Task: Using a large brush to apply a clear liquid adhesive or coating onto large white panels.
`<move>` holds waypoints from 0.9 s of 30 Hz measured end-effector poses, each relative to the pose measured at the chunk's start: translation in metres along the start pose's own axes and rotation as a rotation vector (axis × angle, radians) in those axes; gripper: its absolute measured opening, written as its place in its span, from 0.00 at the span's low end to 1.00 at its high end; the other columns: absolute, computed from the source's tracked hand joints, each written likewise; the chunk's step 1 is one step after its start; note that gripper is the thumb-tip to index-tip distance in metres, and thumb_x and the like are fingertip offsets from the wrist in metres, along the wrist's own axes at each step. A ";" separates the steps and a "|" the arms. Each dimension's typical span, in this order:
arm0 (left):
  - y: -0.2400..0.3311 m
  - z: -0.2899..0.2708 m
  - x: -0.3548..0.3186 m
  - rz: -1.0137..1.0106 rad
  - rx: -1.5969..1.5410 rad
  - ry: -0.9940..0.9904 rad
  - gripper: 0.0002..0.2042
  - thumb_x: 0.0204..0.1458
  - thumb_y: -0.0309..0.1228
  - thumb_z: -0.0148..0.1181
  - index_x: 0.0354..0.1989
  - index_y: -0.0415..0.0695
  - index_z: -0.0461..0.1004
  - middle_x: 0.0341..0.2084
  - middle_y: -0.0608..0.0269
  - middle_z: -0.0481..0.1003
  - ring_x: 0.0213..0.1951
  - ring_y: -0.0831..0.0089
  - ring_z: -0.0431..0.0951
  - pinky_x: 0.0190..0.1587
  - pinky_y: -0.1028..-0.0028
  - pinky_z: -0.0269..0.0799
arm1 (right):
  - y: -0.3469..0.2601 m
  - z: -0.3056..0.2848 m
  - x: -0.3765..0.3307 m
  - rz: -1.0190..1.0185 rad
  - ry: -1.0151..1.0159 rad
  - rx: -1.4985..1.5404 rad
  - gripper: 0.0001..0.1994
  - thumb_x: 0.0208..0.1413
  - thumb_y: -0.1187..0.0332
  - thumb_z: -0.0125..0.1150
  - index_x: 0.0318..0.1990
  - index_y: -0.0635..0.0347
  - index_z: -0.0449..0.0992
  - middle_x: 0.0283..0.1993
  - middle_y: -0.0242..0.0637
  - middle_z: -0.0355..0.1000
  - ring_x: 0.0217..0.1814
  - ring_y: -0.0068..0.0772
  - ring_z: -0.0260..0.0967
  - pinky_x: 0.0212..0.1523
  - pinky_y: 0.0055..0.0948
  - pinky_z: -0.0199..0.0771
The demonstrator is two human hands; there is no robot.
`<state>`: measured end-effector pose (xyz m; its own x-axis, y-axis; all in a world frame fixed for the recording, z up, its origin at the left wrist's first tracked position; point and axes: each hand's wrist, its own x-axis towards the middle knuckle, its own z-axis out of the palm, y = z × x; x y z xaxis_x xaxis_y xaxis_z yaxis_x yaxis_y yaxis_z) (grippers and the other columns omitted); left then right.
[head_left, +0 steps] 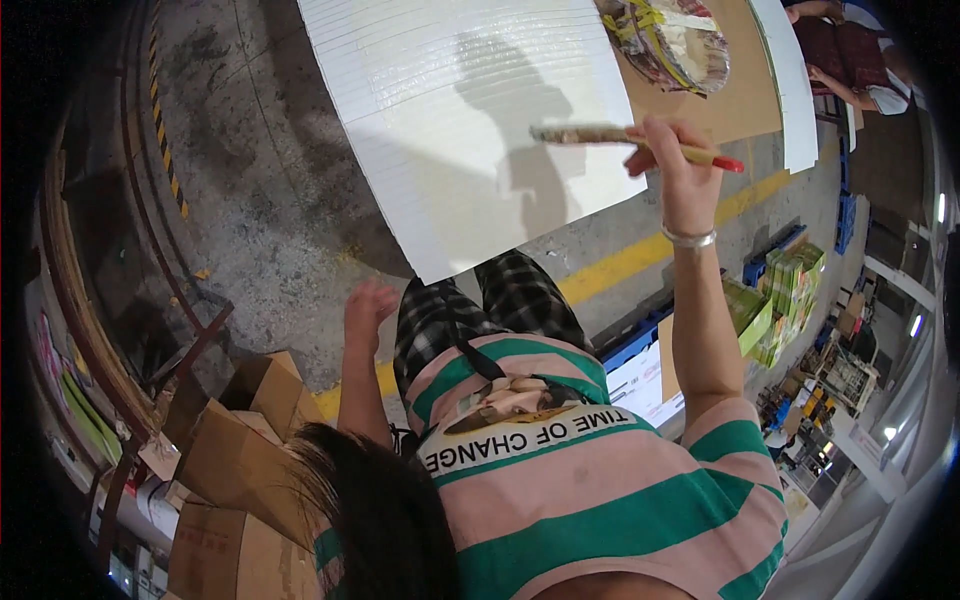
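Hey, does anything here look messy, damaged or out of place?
Mostly no. The crumpled, paint-smeared bundle of paper and tape on the brown cardboard sheet looks messy. The white corrugated board looks undamaged.

The right hand [668, 150] is gripping a red-handled paintbrush [620, 138], its bristles pointing toward nine o'clock over a white board [430, 120]. The left hand [368, 305] is hanging empty above the concrete floor [250, 200].

Grey concrete floor [260, 180] with a yellow line [620, 262] (worn in places). Cardboard boxes [235, 450] stand near left, green cartons [790, 285] right.
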<state>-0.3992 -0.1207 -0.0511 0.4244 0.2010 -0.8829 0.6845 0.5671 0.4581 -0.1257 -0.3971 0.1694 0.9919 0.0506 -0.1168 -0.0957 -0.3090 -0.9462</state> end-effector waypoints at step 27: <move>0.060 0.085 -0.033 0.079 -0.255 -0.369 0.37 0.58 0.58 0.29 0.57 0.32 0.57 0.51 0.46 0.67 0.52 0.59 0.71 0.53 0.60 0.68 | 0.031 0.027 -0.086 -0.201 -0.286 -0.383 0.03 0.49 0.74 0.60 0.30 0.64 0.75 0.25 0.34 0.72 0.26 0.23 0.68 0.28 0.20 0.67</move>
<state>-0.3217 -0.1607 0.0139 0.6839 -0.0205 -0.7293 0.4933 0.7495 0.4415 -0.2163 -0.3858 0.1423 0.9197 0.3858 -0.0729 0.1848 -0.5891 -0.7866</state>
